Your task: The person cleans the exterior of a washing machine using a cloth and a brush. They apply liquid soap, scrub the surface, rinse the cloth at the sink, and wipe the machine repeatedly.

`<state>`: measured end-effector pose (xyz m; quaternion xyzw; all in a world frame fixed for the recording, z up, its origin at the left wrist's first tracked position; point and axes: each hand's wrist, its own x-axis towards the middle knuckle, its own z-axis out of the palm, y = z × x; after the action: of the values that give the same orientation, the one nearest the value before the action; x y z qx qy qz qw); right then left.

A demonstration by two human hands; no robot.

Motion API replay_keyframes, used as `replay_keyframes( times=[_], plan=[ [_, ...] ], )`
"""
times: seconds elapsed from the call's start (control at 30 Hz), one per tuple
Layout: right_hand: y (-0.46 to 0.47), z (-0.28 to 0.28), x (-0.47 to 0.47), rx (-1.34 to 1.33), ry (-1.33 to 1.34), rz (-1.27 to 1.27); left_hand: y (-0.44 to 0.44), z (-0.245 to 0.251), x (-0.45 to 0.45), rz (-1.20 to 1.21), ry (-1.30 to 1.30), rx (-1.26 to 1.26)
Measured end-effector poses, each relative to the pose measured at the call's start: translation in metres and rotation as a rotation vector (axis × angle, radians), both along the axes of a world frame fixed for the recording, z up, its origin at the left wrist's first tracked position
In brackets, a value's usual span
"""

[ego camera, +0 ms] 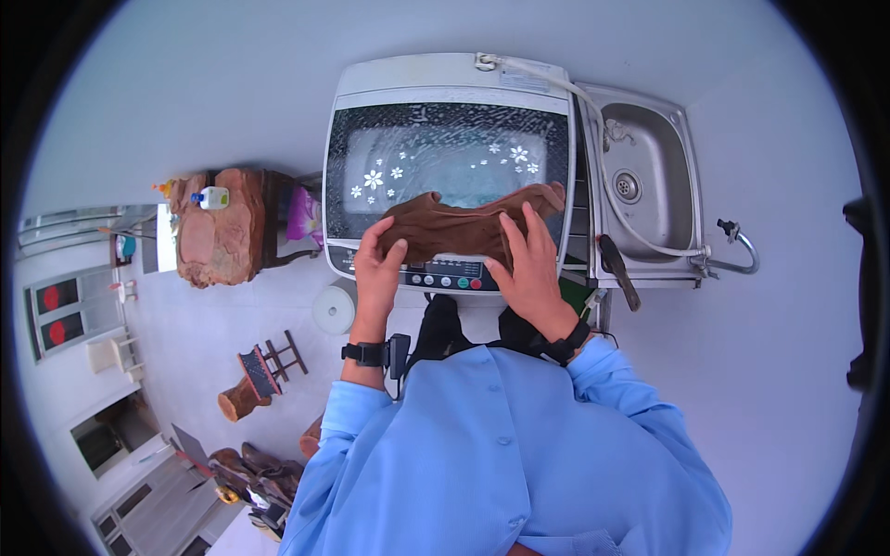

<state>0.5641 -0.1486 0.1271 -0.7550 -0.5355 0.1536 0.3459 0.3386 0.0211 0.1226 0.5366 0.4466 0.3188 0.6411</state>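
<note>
A brown piece of cloth point(452, 233), stretched sideways and wrinkled, is held between my two hands over the front of a top-loading washing machine point(389, 80). My left hand point(379, 257) grips its left end, thumb and fingers on the fabric. On the other side my right hand point(530, 267) grips the cloth near its right end, and a folded flap sticks out beyond the fingers. The machine's dark glass lid point(452, 149) is down, with water drops and white flower prints. Below the cloth shows part of the button panel point(445, 281).
Right of the machine stands a stainless steel sink point(653, 222) with a tap point(749, 254). A white hose point(613, 187) crosses its basin. A dark-handled tool point(615, 267) lies on the sink's front edge. At left, a white bottle point(214, 198) rests on a rough wooden table point(240, 229).
</note>
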Motion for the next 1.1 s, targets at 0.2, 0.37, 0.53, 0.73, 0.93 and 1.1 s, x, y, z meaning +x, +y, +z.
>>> replay_keyframes(
  times=[0.2,0.37,0.53,0.73,0.93,1.1],
  plan=[
    [0.059,-0.036,-0.062,-0.252,-0.105,-0.213,0.045,0.007,-0.038,-0.419,0.563,0.716],
    [0.131,-0.036,-0.107,-0.242,-0.259,-0.063,0.064,-0.006,-0.091,-0.222,0.622,0.725],
    [0.203,-0.026,-0.160,-0.232,-0.328,0.143,0.077,-0.032,-0.167,-0.044,0.714,0.526],
    [0.264,-0.026,-0.180,-0.069,-0.461,0.397,0.088,-0.050,-0.180,-0.172,0.661,0.259],
    [0.344,-0.035,-0.111,-0.014,-0.633,0.357,0.100,-0.055,-0.159,-0.159,0.628,0.209],
    [0.424,-0.053,-0.030,-0.029,-0.718,0.170,0.107,-0.059,-0.154,-0.138,0.690,0.262]
  ],
)
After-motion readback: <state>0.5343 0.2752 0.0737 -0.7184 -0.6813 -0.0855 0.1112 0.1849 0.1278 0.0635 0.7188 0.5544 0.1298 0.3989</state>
